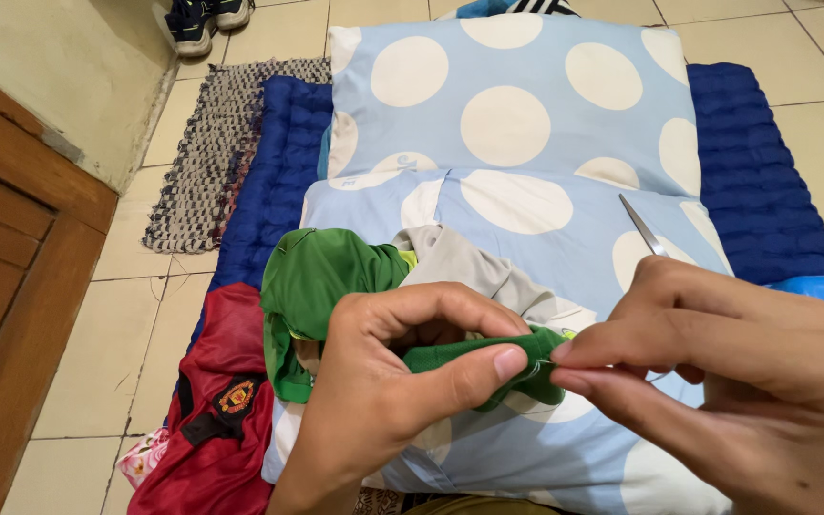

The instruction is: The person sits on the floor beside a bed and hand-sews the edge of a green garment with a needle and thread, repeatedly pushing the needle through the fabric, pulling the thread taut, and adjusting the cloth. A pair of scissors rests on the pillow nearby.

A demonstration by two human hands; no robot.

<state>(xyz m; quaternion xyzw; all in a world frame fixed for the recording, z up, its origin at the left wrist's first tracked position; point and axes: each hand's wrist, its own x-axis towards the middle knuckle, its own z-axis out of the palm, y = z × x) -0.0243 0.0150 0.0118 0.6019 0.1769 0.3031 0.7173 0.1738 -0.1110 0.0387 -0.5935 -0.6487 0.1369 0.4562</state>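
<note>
1. Over the spotted pillow (526, 238), from the head view, our left hand (383, 381) pinches the green garment (336, 277); our right hand (717, 381) fingers (603, 348) grip a needle, barely visible.
2. Risk, we judge: a pricked left thumb, being so close.

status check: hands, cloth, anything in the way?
Left hand pinching folded green cloth. Right hand fingertips at the fold; metal scissors tip pokes up behind it. Nothing between hands; spotted blue pillow beneath.

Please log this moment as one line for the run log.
left hand: pinches green cloth | right hand: fingertips at cloth edge, scissors behind | under: dotted pillow | left: red shirt
</note>
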